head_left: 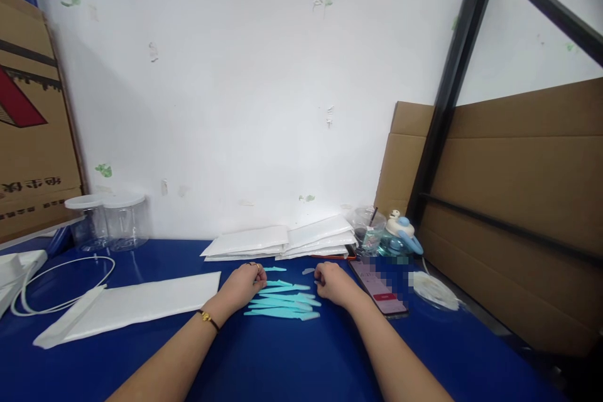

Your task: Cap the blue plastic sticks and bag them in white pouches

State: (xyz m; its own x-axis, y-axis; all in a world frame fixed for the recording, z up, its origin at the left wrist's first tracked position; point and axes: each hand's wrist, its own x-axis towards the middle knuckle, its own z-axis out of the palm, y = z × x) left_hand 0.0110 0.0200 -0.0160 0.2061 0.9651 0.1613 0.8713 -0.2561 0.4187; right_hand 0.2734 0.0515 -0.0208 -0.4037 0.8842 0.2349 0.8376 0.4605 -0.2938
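Bright diffuse light, soft shadows, stretched edges

Two bare hands and forearms, with a dark bracelet and a ring on our left side.
On our left wrist we wear a thin, dark bracelet [215, 325], narrow as a cord, with a small gold-coloured ornament [206, 316] set on it, rounded and shiny. Our left hand [245, 284] also carries a slim ring [257, 268] on one finger; it is too small here for us to make out its pattern. Our left forearm [172, 352] is bare above the bracelet, and our right hand [335, 282] and right forearm [393, 348] are bare too, both arms slender at the wrist and broader toward the elbow.
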